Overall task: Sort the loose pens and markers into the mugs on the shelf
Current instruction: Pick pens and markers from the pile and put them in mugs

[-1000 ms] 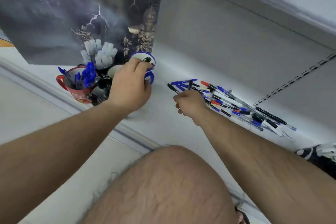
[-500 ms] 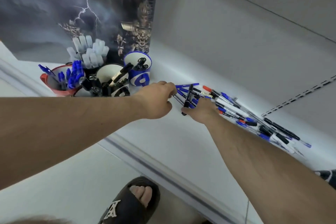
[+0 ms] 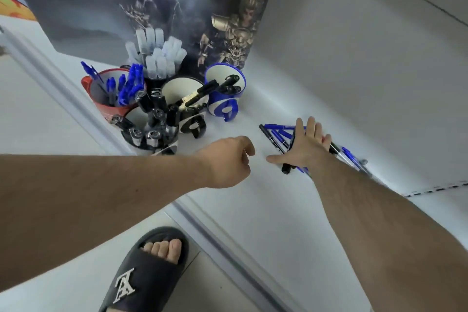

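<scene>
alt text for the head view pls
Right hand lies flat, fingers spread, on a pile of loose pens on a white shelf; the left hand hovers beside it, loosely curled. Left of them, mugs hold sorted pens.

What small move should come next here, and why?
Probably the right hand, spread flat over the loose pile of blue and black pens, should close on the long black marker beneath it. The left hand hovers loosely curled nearby, holding nothing visible.
</scene>
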### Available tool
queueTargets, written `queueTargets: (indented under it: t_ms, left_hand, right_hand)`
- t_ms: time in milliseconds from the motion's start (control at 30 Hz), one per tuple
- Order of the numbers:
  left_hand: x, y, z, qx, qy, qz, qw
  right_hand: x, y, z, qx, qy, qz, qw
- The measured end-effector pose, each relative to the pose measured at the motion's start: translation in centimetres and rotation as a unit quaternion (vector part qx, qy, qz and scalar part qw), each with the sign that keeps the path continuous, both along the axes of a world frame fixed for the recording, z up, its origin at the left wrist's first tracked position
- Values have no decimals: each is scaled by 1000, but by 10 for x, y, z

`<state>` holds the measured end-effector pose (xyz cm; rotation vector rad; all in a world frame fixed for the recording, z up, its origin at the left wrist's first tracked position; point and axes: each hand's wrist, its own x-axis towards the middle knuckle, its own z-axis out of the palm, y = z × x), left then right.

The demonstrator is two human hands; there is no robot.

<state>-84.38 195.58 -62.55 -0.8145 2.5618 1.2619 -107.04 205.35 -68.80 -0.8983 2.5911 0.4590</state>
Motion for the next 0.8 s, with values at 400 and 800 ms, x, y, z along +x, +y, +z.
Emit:
queueTargets:
  t_ms: [400, 800]
  left_hand:
    - [27, 6, -2, 51, -8, 13, 999]
    - [25, 6, -2, 59, -18, 5, 998]
  right_hand:
    - [6, 20, -6, -6, -21, 83, 996]
    - [-6, -25, 7, 36, -43, 97, 994]
